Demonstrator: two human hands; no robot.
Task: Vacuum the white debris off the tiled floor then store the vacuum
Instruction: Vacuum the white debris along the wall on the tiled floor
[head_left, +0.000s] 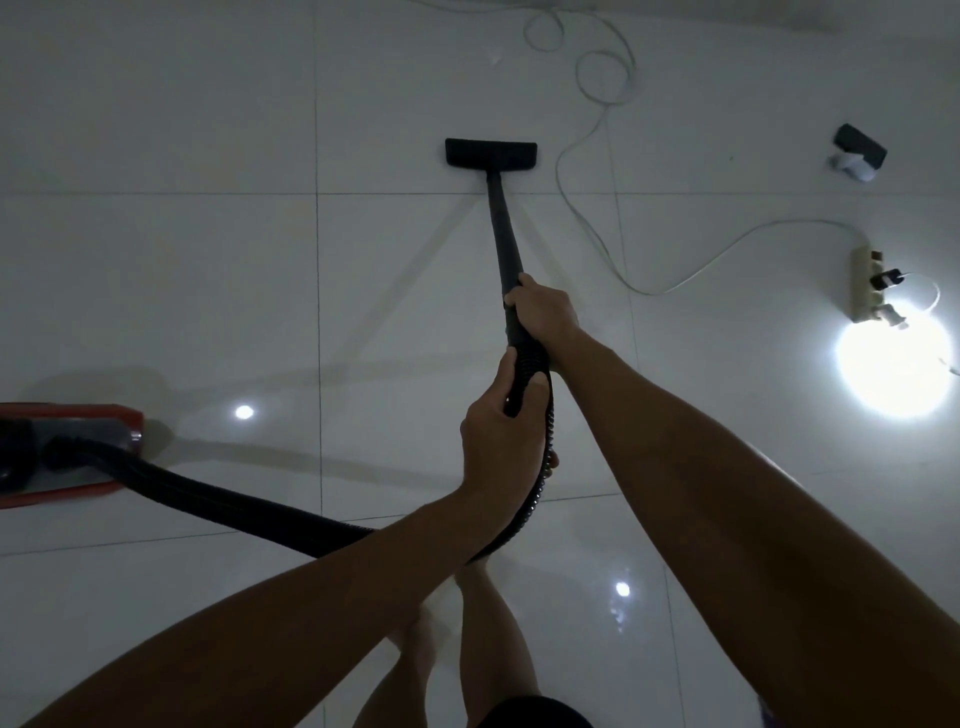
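A black vacuum wand (503, 234) runs forward from my hands to its flat floor head (490, 153), which rests on the white tiled floor (208, 270). My right hand (543, 312) grips the wand's lower end. Just behind it, my left hand (501, 431) holds the ribbed black hose (228, 504). The hose curves left to the red and grey vacuum body (67, 447) at the left edge. A small pale speck (493, 60) lies on the floor far ahead; in this dim light I cannot make out other debris.
A white cable (587, 208) loops across the floor ahead and right, ending at a power strip (868, 283) beside a bright light (891, 364). A small dark and white object (858, 153) lies at far right. My bare legs (488, 644) stand below.
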